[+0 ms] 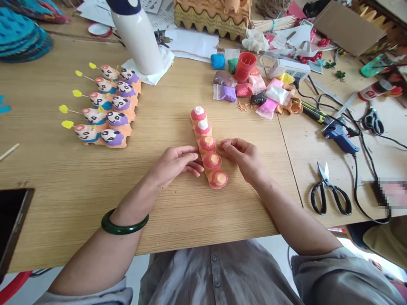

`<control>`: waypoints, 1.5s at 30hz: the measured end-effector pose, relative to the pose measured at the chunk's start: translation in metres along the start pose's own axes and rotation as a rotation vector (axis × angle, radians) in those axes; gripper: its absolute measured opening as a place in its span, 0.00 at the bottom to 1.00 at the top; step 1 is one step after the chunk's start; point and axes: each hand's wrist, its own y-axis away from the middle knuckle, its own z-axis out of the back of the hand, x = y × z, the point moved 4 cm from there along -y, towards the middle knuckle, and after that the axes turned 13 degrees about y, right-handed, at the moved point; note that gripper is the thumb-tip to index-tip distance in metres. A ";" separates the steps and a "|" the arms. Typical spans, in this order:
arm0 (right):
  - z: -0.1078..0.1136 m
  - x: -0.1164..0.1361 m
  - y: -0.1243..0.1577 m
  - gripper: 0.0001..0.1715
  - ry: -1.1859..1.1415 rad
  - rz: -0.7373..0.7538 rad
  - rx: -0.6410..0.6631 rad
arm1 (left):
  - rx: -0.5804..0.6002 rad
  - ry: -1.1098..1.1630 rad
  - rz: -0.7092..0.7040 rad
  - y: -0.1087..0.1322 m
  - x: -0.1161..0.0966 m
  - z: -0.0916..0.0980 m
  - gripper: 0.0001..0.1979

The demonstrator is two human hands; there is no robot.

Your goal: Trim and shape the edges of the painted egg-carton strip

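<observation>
A strip of orange egg carton (208, 146) lies on the wooden table between my hands. Pink clay covers its several bumps; the two farthest carry white clay tops, while the nearer ones show bare orange tips. My left hand (178, 163) is at the strip's left side, fingers extended and apart, the fingertips at its edge. On the other side, my right hand (243, 156) has thumb and index finger pinched together close to the middle bump. Whether anything small sits in that pinch is hidden. A dark green bangle (124, 228) circles my left wrist.
Left stand decorated carton figures (106, 108) with yellow hearts on sticks. Behind are a white bottle (138, 40), clay packets (227, 93), a red cup (244, 67) and stacked egg trays (211, 21). Scissors (329, 190), a blue glue gun (341, 135) and cables lie right.
</observation>
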 end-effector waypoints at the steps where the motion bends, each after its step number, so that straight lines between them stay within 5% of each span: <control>1: 0.000 0.000 0.000 0.20 -0.017 -0.004 0.008 | 0.018 0.020 -0.022 -0.001 0.001 -0.001 0.04; 12: -0.004 0.010 0.006 0.17 -0.100 0.055 0.088 | 0.072 0.244 0.059 -0.001 0.004 -0.005 0.14; 23: 0.003 0.027 0.018 0.10 0.091 0.284 0.027 | 0.150 0.177 -0.153 0.011 -0.003 -0.019 0.14; 33: 0.000 0.038 0.034 0.05 0.346 0.522 -0.068 | 0.026 0.141 -0.395 0.017 -0.003 -0.020 0.12; 39: 0.003 0.024 0.018 0.12 -0.006 0.229 -0.030 | 0.013 0.266 -0.329 0.014 -0.003 -0.022 0.15; 45: -0.004 0.009 0.007 0.16 -0.268 -0.261 0.364 | 0.066 0.412 -0.194 0.008 -0.002 -0.019 0.16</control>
